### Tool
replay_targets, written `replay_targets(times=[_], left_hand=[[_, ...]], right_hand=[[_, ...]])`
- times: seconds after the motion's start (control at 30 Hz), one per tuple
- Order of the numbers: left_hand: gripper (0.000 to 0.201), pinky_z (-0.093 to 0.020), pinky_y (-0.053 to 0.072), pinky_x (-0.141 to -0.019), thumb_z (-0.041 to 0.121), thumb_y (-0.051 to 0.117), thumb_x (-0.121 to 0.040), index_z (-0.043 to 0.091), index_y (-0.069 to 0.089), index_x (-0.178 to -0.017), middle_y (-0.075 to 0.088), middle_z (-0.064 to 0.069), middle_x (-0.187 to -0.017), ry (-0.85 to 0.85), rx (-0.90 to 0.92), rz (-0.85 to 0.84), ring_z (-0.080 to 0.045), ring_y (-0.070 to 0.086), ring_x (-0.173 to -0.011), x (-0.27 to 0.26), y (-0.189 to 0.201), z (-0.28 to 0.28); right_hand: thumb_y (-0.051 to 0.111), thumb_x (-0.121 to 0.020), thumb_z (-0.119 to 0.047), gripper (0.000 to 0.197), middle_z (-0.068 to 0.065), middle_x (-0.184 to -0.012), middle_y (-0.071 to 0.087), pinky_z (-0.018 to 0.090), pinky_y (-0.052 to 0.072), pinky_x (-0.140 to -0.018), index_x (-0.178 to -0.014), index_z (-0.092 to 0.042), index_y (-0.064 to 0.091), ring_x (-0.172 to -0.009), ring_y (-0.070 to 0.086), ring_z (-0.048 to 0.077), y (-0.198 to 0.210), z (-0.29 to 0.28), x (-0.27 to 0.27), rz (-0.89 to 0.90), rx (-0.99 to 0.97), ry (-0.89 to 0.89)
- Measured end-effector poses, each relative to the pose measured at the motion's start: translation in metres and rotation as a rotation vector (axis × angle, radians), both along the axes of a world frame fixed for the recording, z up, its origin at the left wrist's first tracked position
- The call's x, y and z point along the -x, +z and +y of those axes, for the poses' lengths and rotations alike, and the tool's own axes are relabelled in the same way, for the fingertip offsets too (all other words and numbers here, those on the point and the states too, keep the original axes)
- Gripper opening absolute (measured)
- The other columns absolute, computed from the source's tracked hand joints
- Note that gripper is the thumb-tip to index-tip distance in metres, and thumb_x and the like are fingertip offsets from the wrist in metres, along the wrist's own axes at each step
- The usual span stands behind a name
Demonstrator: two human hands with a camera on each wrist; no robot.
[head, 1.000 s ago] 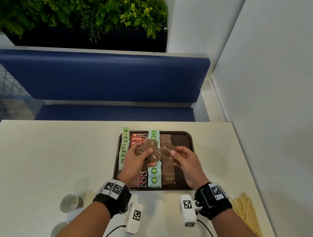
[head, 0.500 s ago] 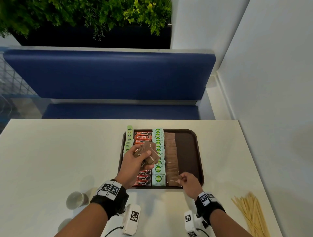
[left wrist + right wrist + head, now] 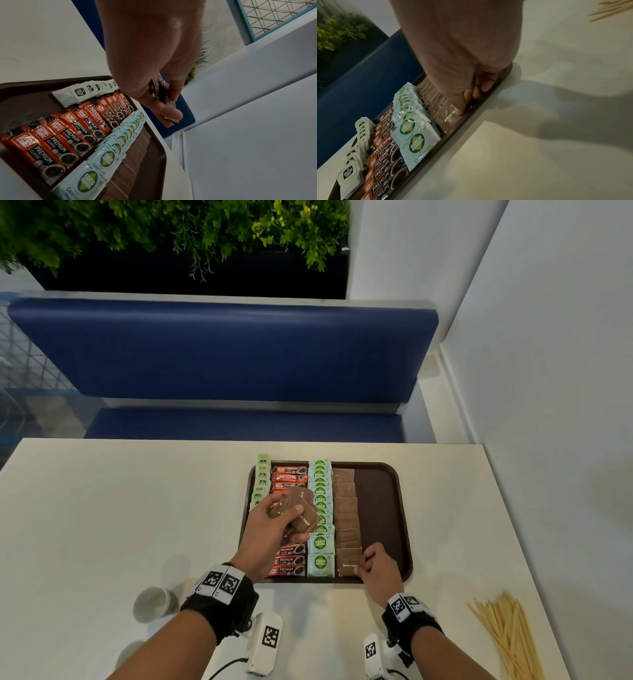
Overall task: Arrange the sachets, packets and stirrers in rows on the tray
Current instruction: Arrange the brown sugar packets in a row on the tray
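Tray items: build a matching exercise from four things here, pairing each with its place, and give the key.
Things:
1. stirrers
2. cup
3. brown sachet stack
4. tea bags

Places:
A. held in the left hand
B. leftmost row on the tray
C. on the table right of the tray
D. on the table left of the left wrist

Pairs: 1-C, 2-D, 3-A, 4-B

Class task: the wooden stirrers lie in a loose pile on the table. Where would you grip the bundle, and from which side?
Grip the wooden stirrers across their middle, from above with the right hand: they lie flat, fanned, roughly parallel, beside that wrist, so closing across mid-length would likely gather most.
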State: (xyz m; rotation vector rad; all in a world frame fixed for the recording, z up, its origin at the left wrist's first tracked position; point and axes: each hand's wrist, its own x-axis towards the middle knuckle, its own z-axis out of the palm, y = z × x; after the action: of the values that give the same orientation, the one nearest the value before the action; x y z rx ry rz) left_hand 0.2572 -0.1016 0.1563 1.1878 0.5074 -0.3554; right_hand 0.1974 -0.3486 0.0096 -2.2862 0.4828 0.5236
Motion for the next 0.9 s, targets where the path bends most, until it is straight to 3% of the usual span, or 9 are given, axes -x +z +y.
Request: replay_targets(times=[0.5, 0.6, 0.67, 0.77, 0.83, 0.9], left_hand=[[0.03, -0.036, 0.068, -0.059, 0.002, 0.073, -0.098, 0.017, 0.065, -0.123, 0.078, -0.016, -0.116, 0.007, -0.007, 0.002, -0.042, 0.081, -0.093, -0.005, 0.002, 0.0], [0.035, -0.037, 0.068, -0.06, 0.005, 0.075, -0.098, 0.017, 0.063, -0.129, 0.076, -0.017, -0.12, 0.006, -0.03, -0.002, -0.04, 0.081, -0.093, -0.007, 0.001, -0.001], [0.033, -0.037, 0.068, -0.061, 0.005, 0.074, -0.099, 0.017, 0.063, -0.128, 0.076, -0.017, -0.12, 0.005, -0.035, -0.016, -0.039, 0.081, -0.093, -0.01, 0.001, -0.001], [0.029, -0.039, 0.068, -0.066, 0.007, 0.075, -0.099, 0.02, 0.065, -0.123, 0.077, -0.015, -0.118, 0.007, -0.056, -0.044, -0.038, 0.081, -0.095, -0.014, 0.002, -0.002], [0.027, -0.044, 0.067, -0.073, 0.008, 0.075, -0.099, 0.022, 0.066, -0.12, 0.078, -0.013, -0.117, 0.006, -0.063, -0.062, -0.036, 0.081, -0.096, -0.018, 0.004, -0.007], [0.026, -0.046, 0.066, -0.076, 0.01, 0.075, -0.099, 0.024, 0.067, -0.12, 0.078, -0.007, -0.115, 0.002, -0.075, -0.079, -0.032, 0.082, -0.096, -0.022, 0.006, -0.012]], right_hand=[[0.084, -0.086, -0.016, 0.043, -0.005, -0.069, 0.055, 0.016, 0.04, -0.058, -0.107, -0.014, 0.047, -0.062, 0.052, 0.007, -0.004, 0.003, -0.003, 0.04, 0.009, -0.007], [0.087, -0.085, -0.025, 0.051, -0.002, -0.083, 0.061, 0.016, 0.04, -0.06, -0.113, -0.015, 0.046, -0.072, 0.057, 0.009, 0.002, 0.0, -0.006, 0.086, 0.002, -0.003], [0.086, -0.085, -0.032, 0.055, 0.004, -0.102, 0.063, 0.024, 0.047, -0.072, -0.117, -0.015, 0.045, -0.09, 0.063, 0.018, 0.012, -0.004, -0.014, 0.096, 0.05, 0.013], [0.078, -0.092, -0.033, 0.04, 0.006, -0.114, 0.062, 0.035, 0.052, -0.085, -0.117, -0.015, 0.051, -0.102, 0.063, 0.024, 0.045, -0.009, -0.039, 0.001, 0.159, 0.053], [0.073, -0.097, -0.033, 0.026, 0.0, -0.112, 0.065, 0.027, 0.049, -0.08, -0.112, -0.02, 0.056, -0.099, 0.063, 0.018, 0.083, -0.005, -0.063, -0.093, 0.062, 0.054], [0.07, -0.099, -0.039, 0.02, -0.008, -0.108, 0.068, 0.022, 0.05, -0.081, -0.11, -0.025, 0.062, -0.1, 0.064, 0.01, 0.125, 0.006, -0.085, -0.201, -0.184, 0.036]])
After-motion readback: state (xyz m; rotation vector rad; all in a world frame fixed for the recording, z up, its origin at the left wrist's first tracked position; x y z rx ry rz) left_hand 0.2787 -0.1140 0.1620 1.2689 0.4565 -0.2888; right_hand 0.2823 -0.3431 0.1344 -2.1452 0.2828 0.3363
